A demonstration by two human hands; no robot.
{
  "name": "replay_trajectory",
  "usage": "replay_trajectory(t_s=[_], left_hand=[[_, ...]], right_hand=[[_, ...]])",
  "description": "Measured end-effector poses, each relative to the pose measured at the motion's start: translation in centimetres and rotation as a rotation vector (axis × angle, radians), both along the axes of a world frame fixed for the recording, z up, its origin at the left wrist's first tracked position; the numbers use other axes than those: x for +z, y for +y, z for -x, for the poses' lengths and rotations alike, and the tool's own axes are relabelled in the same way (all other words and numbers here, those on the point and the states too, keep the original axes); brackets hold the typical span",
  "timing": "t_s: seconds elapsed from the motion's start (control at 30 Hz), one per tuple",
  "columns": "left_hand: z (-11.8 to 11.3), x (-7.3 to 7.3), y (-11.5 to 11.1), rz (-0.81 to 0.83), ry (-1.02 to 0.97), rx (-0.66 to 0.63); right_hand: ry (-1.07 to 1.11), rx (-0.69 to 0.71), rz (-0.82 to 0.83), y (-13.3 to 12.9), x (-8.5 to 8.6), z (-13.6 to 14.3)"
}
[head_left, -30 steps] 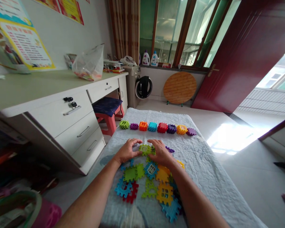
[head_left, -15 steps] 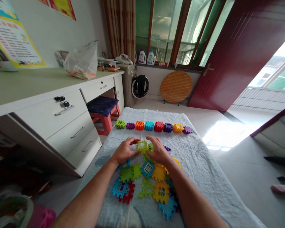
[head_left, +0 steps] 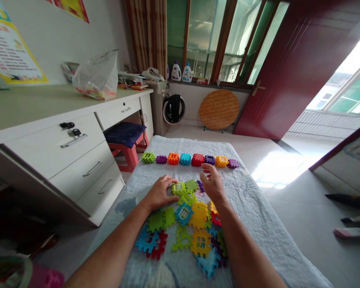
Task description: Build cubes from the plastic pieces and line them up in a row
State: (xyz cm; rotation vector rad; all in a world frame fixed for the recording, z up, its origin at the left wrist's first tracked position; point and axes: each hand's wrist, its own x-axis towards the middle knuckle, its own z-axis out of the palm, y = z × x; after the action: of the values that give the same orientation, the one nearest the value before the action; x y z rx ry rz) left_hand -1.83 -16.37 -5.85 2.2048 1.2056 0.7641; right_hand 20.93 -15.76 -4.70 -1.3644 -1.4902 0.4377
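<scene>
My left hand [head_left: 161,193] has its thumb and fingers around the left side of a light-green interlocking tile [head_left: 177,187] with a grid window. Joined or lying against that tile's right side is a plain green tile [head_left: 191,185]. My right hand [head_left: 213,185] is raised to the right of the green tiles, its thumb and fingers apart with nothing in them. A small purple tile [head_left: 200,186] lies between that hand and the green tiles. Closer to me spreads a loose pile of tiles, among them a blue window tile [head_left: 184,213], a yellow tile [head_left: 199,215] and a dark red tile [head_left: 159,245].
Across the far end of the cloth-covered table [head_left: 252,224] runs a row of several block cubes, including a green cube [head_left: 148,157] and a red cube [head_left: 197,159]. A desk with drawers [head_left: 63,148] stands at left, with a stool [head_left: 126,136] beside it.
My right hand has come off the green tiles and moved right and away from me. My left hand stays at the window tile. The view has shifted slightly.
</scene>
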Motion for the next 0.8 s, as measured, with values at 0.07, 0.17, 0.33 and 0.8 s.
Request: replay_trajectory(t_s=[0.07,0.17,0.33,0.8], left_hand=[[-0.1,0.0,0.0,-0.026,-0.001,0.026],[-0.1,0.0,0.1,-0.049,0.02,0.025],[-0.3,-0.2,0.3,-0.029,0.067,-0.022],[-0.3,0.3,0.0,0.041,-0.18,-0.025]], right_hand=[[-0.062,0.035,0.005,-0.2,-0.2,0.3],[-0.194,0.121,0.008,-0.6,-0.4,0.8],[-0.388,0.287,0.082,-1.3,-0.5,1.7],[-0.471,0.475,0.115,-2.0,-0.2,2.5]])
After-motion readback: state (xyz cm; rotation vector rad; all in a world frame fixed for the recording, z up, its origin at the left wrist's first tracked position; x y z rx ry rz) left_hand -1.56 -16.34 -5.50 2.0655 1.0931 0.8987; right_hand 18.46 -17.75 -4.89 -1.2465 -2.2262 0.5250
